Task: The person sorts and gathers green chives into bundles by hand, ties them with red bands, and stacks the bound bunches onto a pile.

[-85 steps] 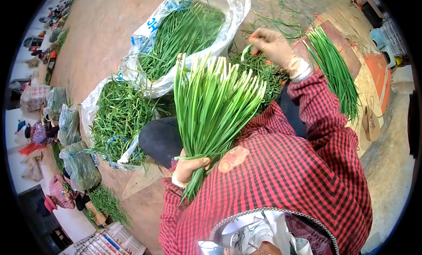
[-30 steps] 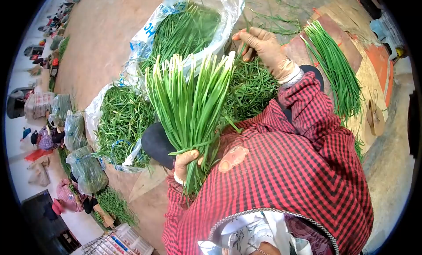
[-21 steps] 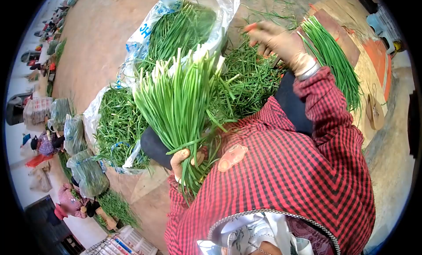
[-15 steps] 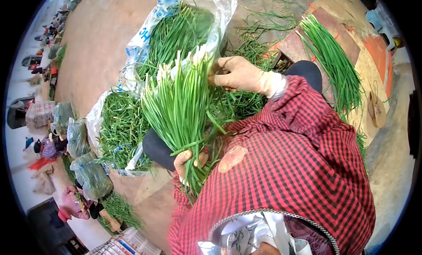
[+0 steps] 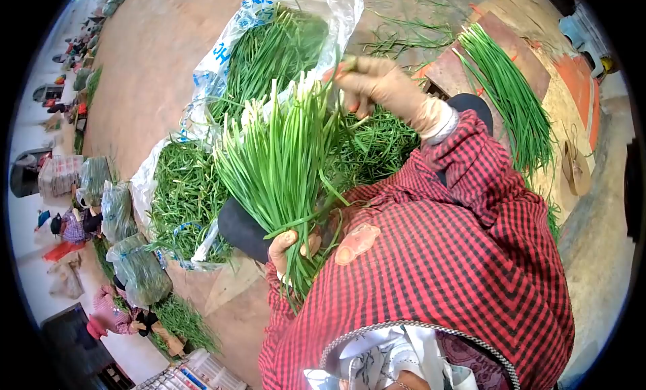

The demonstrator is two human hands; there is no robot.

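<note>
My left hand (image 5: 281, 250), gloved, is closed around the leafy lower end of a thick bunch of garlic chives (image 5: 279, 154). The pale cut ends of the bunch point up and away from me, and a few long leaves wrap across it near my grip. Just right of those pale ends, my gloved right hand (image 5: 383, 91) is raised with its fingers pinched together. A thin green chive leaf shows at its fingertips, partly smeared by motion. Some fingers of my left hand are hidden behind the leaves.
Plastic bags of chives (image 5: 276, 54) and loose trimmings (image 5: 185, 188) lie ahead and left. More trimmings (image 5: 380, 148) sit beneath my right hand. A neat chive bundle (image 5: 505, 87) rests on a board at right. Filled bags (image 5: 138, 269) and other people (image 5: 111, 309) are farther left.
My right hand has lifted away from the side of the bunch, up and slightly right, with a leaf at its fingertips. My left hand keeps its hold with almost no movement.
</note>
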